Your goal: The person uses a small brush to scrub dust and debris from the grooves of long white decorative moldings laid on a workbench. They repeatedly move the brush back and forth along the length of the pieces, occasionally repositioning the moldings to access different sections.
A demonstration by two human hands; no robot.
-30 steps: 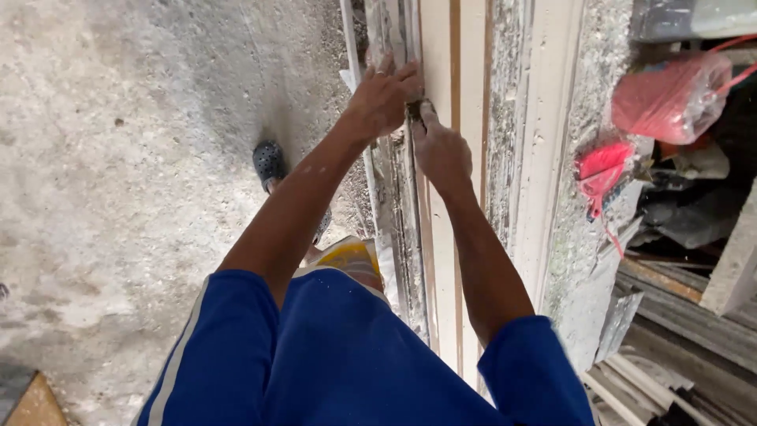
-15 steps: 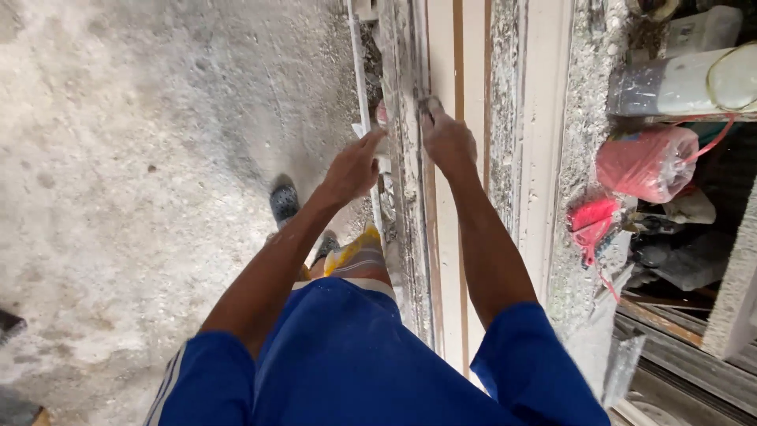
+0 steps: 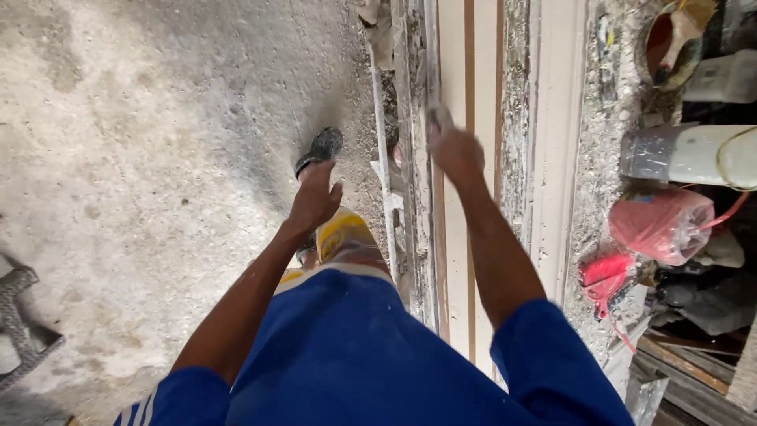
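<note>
Nearest the camera, I log my own blue shirt, sleeves filling the lower frame, both forearms reaching away from me. Left hand: open, fingers loosely spread, holding nothing, hanging over the concrete floor above my dark shoe and apart from the work. Right hand: blurred, curled at the near edge of the long moulded strip; something thin seems to poke out above the knuckles, but I cannot tell whether the hand is closed on a tool or only pressing on the strip. The strip itself: pale cream with a tan stripe, long axis running straight away from me up the frame, lying directly beneath and ahead of the right hand, so the right arm is the nearer one; the left hand sits to its left, across a crusted metal rail. Right of the strip: a rough plaster-caked ledge. Beyond that, well apart from either hand: a red plastic bag, a pale cylindrical container lying on its side, and, farthest, a round bucket with a tool handle in it. Far left, on the floor: a piece of bent metal grating.
</note>
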